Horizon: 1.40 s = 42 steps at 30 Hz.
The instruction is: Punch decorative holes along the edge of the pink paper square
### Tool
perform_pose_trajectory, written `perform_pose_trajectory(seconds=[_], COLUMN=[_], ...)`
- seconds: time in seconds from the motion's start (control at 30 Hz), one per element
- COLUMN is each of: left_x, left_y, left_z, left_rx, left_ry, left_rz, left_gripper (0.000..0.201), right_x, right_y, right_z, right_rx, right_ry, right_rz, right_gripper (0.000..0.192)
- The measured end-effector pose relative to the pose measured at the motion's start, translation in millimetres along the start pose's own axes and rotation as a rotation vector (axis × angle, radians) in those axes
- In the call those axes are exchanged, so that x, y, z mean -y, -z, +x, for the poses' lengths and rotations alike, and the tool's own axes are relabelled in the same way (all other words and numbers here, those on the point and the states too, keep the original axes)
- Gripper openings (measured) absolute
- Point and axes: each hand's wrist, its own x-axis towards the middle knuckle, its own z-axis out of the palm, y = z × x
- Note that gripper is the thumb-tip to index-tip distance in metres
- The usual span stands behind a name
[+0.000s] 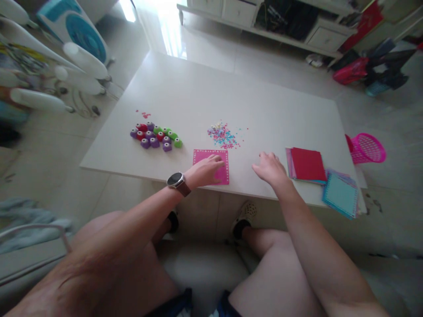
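While left fingers, loosely spread, overlap pink card, right fingers parted, confetti beyond, pots leftward, red sheets rightward

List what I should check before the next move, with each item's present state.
1. Pink card on the table: ok, near its front edge.
2. Left hand pressing the card: cannot tell; it covers part of it.
3. Right hand off the card: ok, to its right.
4. Confetti off the card: ok around it; cannot tell under the hand.
5. Blue cards fully on the table: not ok, overhanging the front edge.
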Motion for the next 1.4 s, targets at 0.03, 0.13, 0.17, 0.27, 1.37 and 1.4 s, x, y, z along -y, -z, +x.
perform_pose_trajectory(seconds=[0.03, 0.13, 0.17, 0.27, 1.37, 1.4], left_x=[-1.6, -4.1, -4.3, -3.9, -9.3, -8.9], left_y=[-2.4, -9.2, -11.1, -15.7, -10.5, -10.3], left_z=[-1.0, -3.4, -3.7, -3.3, 5.5, 6.0], left_rx=[0.003, 0.019, 0.026, 0.031, 0.076, 0.076], left_ry=[-0.007, -0.023, -0.029, -0.039, -0.086, -0.086], left_rz=[0.001, -0.004, -0.003, 0.028, 0.068, 0.070], left_gripper=[0.048, 0.061, 0.063, 0.067, 0.017, 0.016], right_x=[-5.0, -12.2, -12.7, -11.6, 29.7, 30.5], right_y=[-1.4, -5.1, -6.1, -7.9, -5.3, -4.5], right_z=[1.9, 3.0, 2.7, 2.8, -1.9, -2.2], right_rx=[0.020, 0.065, 0.067, 0.034, 0.354, 0.368], right_ry=[-0.040, -0.034, -0.009, 0.084, 0.474, 0.477], right_rz=[-0.004, 0.005, 0.009, 0.025, 0.124, 0.128], right_gripper=[0.052, 0.053, 0.052, 0.047, 0.013, 0.013])
